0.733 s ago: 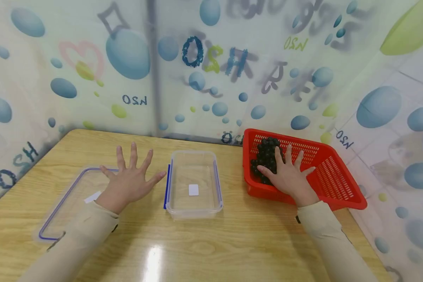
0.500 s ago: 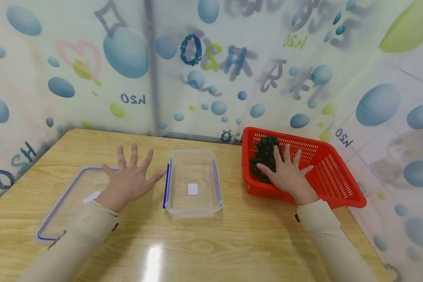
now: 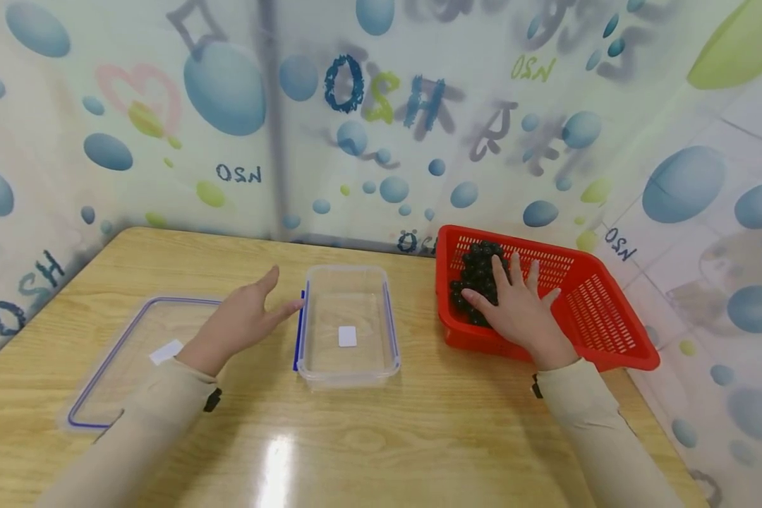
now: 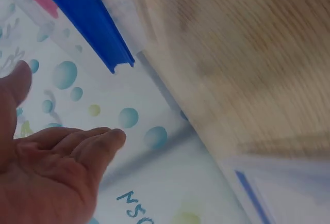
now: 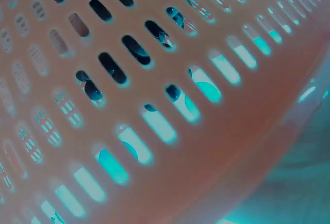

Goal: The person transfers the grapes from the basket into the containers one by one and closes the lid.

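In the head view my left hand [image 3: 241, 322] is held between the flat lid and the clear box [image 3: 348, 374], palm turned toward the box, its thumb near the blue clip [image 3: 300, 331]. The left wrist view shows that hand [image 4: 56, 167] with straight fingers and nothing held, the blue clip [image 4: 85, 20] above it. My right hand [image 3: 521, 310] is spread over the front of the red basket [image 3: 482, 344], beside dark grapes [image 3: 480, 267]; whether it touches them I cannot tell. Slots of the basket wall [image 5: 206, 131] fill the right wrist view, where the hand is hidden.
The clear lid with a blue seal [image 3: 111, 360] lies flat at the left of the wooden table [image 3: 368, 451], a white label [image 3: 166, 351] on it. Another white label [image 3: 347, 336] shows in the box. A patterned curtain [image 3: 330, 162] stands behind the table's back edge.
My left hand has turned from palm down with spread fingers to palm facing the box. My right hand stays spread over the basket. The head view has tilted slightly.
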`<state>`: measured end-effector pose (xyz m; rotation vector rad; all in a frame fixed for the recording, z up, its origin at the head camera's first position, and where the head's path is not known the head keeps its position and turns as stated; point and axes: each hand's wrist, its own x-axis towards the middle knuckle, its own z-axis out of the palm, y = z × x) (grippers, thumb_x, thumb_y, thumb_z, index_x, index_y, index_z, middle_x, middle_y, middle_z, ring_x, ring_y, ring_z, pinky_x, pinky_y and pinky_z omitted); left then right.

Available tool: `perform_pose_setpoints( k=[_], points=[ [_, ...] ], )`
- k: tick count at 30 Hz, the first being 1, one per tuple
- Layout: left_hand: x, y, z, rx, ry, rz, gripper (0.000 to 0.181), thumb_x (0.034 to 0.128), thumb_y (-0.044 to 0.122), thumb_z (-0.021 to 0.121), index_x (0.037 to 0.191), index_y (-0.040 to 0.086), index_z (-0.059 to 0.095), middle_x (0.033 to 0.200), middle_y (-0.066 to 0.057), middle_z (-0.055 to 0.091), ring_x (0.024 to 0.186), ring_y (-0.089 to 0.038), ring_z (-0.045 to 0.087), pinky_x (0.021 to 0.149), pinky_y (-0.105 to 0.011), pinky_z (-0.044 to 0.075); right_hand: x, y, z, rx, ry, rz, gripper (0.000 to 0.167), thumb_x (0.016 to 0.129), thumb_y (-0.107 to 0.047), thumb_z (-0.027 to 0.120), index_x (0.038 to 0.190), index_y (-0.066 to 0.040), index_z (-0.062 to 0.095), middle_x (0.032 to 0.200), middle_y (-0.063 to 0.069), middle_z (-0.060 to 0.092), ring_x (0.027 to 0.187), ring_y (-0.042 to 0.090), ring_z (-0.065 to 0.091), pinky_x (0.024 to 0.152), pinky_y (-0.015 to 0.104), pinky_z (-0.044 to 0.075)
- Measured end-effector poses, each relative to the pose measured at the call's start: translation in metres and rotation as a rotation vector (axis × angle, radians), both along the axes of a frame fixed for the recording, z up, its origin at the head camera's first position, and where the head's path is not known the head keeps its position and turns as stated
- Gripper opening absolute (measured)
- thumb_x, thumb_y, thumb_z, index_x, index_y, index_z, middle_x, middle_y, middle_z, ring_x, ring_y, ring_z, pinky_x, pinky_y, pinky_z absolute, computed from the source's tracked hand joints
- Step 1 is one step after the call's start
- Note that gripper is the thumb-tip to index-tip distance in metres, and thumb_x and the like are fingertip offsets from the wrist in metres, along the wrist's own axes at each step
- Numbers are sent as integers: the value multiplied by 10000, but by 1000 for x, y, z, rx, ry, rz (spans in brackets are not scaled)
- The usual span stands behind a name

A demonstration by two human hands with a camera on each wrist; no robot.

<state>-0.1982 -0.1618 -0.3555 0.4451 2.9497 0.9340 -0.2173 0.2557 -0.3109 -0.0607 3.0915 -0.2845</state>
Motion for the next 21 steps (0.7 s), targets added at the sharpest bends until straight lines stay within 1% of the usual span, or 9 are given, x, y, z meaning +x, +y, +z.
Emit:
perform_pose_setpoints(
  k=[2, 3, 5, 6, 7, 11, 14, 17, 21],
  points=[
    [-2, 2, -1, 32, 9, -13, 845, 998, 500, 518, 1507, -102, 214, 1274, -361, 531, 1086, -464, 578, 914, -551, 462, 0, 0, 1, -3, -1, 4, 1043, 881, -781, 361, 1579, -65, 64, 1592, 272, -62, 1389, 526, -178, 937, 791, -110],
    [-2, 3, -1, 42, 7, -19, 798, 1003, 463, 535, 1501, -93, 254, 1118, -328, 610, 968, -416, 622, 838, -512, 497, 0, 0, 2, -7, -2, 7, 1042, 883, -778, 363, 1579, -64, 62, 1592, 272, -60, 1389, 527, -175, 939, 791, -106],
    [-3, 6, -2, 57, -10, -28, 718, 1005, 400, 565, 1490, -68, 315, 817, -209, 601, 717, -294, 574, 673, -421, 488, -1, -1, 3, -18, -5, 11, 1040, 885, -775, 367, 1579, -65, 58, 1594, 270, -54, 1388, 534, -166, 944, 791, -97],
    [-4, 7, -3, 61, -24, -30, 687, 1003, 369, 579, 1485, -56, 337, 738, -147, 550, 656, -242, 508, 623, -385, 452, -1, -1, 4, -27, -8, 14, 1036, 888, -771, 370, 1579, -65, 57, 1595, 268, -51, 1388, 537, -160, 948, 790, -93],
    [-5, 8, -3, 64, -35, -30, 664, 998, 351, 593, 1480, -42, 359, 709, -101, 514, 632, -205, 448, 593, -358, 412, -2, -1, 5, -32, -11, 16, 1031, 892, -765, 372, 1580, -65, 57, 1597, 266, -47, 1389, 540, -152, 952, 790, -85],
    [-6, 12, -8, 64, -53, -28, 602, 984, 321, 624, 1451, -6, 431, 743, -108, 542, 618, -175, 413, 574, -325, 400, -8, -2, 8, -56, -27, 21, 981, 919, -723, 391, 1582, -72, 76, 1602, 257, -34, 1396, 543, -119, 974, 785, -39],
    [-6, 13, -12, 64, -51, -31, 572, 980, 331, 629, 1430, 14, 474, 706, -107, 530, 611, -182, 406, 559, -322, 392, -15, -1, 7, -61, -43, 21, 912, 946, -666, 420, 1584, -89, 115, 1602, 259, -10, 1398, 553, -83, 984, 782, 3],
    [-5, 14, -12, 64, -44, -36, 551, 980, 335, 629, 1415, 22, 501, 712, -116, 562, 716, -219, 519, 571, -322, 402, -23, 0, 4, -59, -61, 22, 862, 961, -626, 444, 1584, -108, 149, 1600, 265, 20, 1395, 567, -50, 984, 783, 35],
    [-5, 15, -12, 67, -46, -43, 534, 984, 324, 623, 1412, 26, 508, 755, -171, 602, 906, -284, 589, 595, -328, 416, -33, 2, -2, -57, -96, 27, 843, 965, -601, 467, 1582, -110, 169, 1594, 277, 32, 1387, 583, -32, 986, 783, 68]
  ],
)
